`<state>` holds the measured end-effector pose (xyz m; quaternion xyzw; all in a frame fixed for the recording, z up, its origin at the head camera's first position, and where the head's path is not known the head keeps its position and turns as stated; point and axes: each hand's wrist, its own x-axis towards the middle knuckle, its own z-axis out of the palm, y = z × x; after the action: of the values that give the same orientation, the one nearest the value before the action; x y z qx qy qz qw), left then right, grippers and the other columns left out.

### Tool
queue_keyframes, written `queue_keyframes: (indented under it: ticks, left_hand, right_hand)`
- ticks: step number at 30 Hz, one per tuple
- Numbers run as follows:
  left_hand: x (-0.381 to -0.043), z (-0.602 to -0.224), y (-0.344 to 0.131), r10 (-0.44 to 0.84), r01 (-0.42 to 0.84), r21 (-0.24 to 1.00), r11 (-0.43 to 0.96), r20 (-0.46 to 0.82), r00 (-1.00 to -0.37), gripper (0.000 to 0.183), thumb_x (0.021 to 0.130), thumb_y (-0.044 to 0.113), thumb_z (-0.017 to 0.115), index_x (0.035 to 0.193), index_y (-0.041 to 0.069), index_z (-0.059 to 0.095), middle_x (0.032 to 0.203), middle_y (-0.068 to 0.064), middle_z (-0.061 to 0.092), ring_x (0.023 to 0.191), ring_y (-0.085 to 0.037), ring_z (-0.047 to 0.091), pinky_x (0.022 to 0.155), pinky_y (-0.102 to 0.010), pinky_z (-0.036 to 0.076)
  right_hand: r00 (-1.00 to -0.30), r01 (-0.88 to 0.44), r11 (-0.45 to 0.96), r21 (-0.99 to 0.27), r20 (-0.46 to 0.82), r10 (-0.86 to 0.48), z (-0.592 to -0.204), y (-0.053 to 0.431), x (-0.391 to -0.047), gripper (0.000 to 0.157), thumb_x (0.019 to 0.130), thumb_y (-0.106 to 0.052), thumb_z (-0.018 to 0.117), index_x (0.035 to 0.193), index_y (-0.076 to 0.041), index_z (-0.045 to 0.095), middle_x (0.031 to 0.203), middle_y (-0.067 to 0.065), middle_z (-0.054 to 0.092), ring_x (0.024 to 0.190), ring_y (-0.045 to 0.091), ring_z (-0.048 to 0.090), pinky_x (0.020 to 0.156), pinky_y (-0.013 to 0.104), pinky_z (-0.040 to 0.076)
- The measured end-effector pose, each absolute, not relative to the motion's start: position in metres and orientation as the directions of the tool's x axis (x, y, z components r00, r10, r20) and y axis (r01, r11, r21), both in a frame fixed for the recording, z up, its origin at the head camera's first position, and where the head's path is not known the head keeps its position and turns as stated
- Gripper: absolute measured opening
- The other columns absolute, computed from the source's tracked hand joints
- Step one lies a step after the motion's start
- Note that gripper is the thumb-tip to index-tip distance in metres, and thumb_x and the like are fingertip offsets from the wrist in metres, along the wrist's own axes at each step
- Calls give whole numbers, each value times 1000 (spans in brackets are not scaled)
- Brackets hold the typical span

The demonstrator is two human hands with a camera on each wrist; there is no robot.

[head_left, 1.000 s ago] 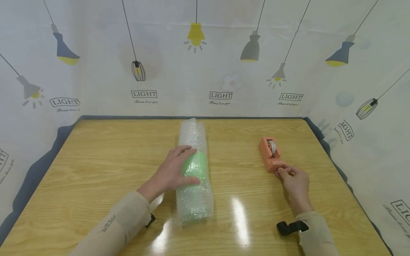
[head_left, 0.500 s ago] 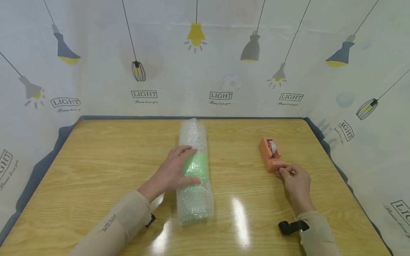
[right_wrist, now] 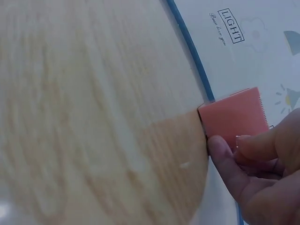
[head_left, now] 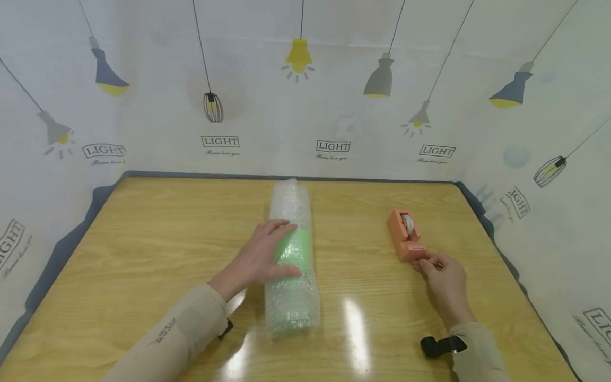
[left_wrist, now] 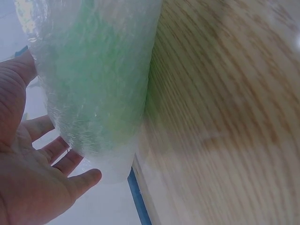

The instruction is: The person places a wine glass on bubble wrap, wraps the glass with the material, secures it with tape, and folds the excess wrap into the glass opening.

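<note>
A long roll of bubble wrap point(head_left: 291, 305) lies on the table, pointing away from me, with something green showing through its middle. My left hand point(head_left: 258, 255) rests on it with fingers spread across its top and thumb nearer me. In the left wrist view, the fingertips point(left_wrist: 86, 180) meet the side of the wrap. Off to the right stands an orange tape dispenser point(head_left: 397, 233) holding a white roll of tape point(head_left: 408, 225). At its front end, my right hand point(head_left: 447, 278) pinches clear tape point(right_wrist: 240, 137) between thumb and finger. The other right fingers are curled beneath.
The wood-grain table point(head_left: 167, 228) has a dark blue border point(head_left: 200, 175) at its back. A pale wall covering point(head_left: 267, 106) printed with lamps rises on three sides. Bright light reflections point(head_left: 357, 334) lie on the near tabletop.
The head view has shifted a little. My right hand has drawn very slightly right and nearer to me, still at the dispenser's front. My left hand stays on the bubble wrap.
</note>
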<state>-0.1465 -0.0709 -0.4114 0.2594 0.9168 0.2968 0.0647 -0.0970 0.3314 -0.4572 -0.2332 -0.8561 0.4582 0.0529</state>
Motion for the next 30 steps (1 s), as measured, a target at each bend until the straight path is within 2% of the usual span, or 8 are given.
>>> queue_keyframes:
  ticks: [3, 6, 10, 12, 15, 21, 27, 30]
  left_hand:
    - [-147, -412, -70, 517, 441, 579, 686, 40, -855, 101, 78, 48, 89, 158, 12, 40, 164, -12, 33, 150, -35, 30, 118, -58, 38]
    - [-147, -412, -70, 518, 444, 578, 685, 42, -854, 101, 78, 48, 89, 158, 12, 40, 164, -12, 33, 150, -35, 31, 117, -58, 38]
    - [-147, -412, -70, 518, 443, 580, 684, 43, -855, 100, 78, 47, 89, 158, 12, 41, 164, -12, 33, 150, -35, 31, 117, -58, 38]
    - [-147, -412, -70, 517, 444, 577, 685, 44, -855, 100, 78, 47, 89, 158, 12, 41, 163, -12, 34, 150, -35, 31, 117, -58, 39]
    - [-147, -413, -71, 516, 445, 577, 685, 46, -855, 101, 78, 47, 89, 158, 12, 41, 163, -12, 34, 150, -35, 31, 117, -58, 38]
    - [-147, -413, -72, 516, 447, 578, 683, 52, -855, 101, 78, 47, 89, 158, 11, 41, 163, -13, 34, 150, -36, 31, 118, -58, 38]
    - [-148, -414, -72, 516, 449, 576, 683, 54, -855, 101, 78, 48, 89, 158, 11, 41, 163, -13, 34, 150, -35, 31, 118, -58, 38]
    - [-149, -415, -72, 517, 449, 576, 683, 53, -855, 101, 77, 48, 89, 158, 12, 41, 163, -12, 34, 150, -35, 31, 118, -58, 38]
  right_hand:
    - [-898, 342, 417, -842, -163, 408, -455, 333, -95, 22, 103, -8, 60, 89, 10, 59, 138, 28, 61, 95, 5, 67, 72, 11, 55]
    - [-906, 347, 429, -834, -180, 383, -450, 333, -93, 24, 104, -8, 58, 86, 9, 55, 143, 31, 56, 110, 19, 68, 71, 11, 54]
    - [-914, 363, 497, -788, -197, 355, -444, 333, -90, 28, 104, -11, 55, 81, 4, 53, 144, 32, 55, 130, 41, 58, 61, 19, 48]
    - [-916, 372, 541, -755, -205, 344, -440, 333, -88, 31, 105, -15, 56, 80, 3, 55, 144, 30, 55, 134, 44, 54, 59, 25, 44]
    - [-921, 376, 602, -704, -215, 324, -435, 333, -85, 34, 104, -24, 58, 82, 2, 61, 144, 28, 56, 135, 46, 51, 65, 29, 42]
    - [-945, 326, 692, -645, -205, 254, -426, 330, -83, 32, 101, -29, 66, 93, 1, 73, 134, 27, 64, 121, 43, 59, 80, 32, 47]
    - [-975, 215, 688, -694, -192, 111, -421, 319, -83, 28, 102, -23, 66, 98, 4, 75, 99, 13, 74, 87, 18, 64, 72, 28, 52]
    - [-984, 157, 697, -699, -173, 48, -421, 314, -85, 27, 104, -22, 64, 98, 3, 74, 95, 9, 72, 82, 14, 61, 69, 27, 51]
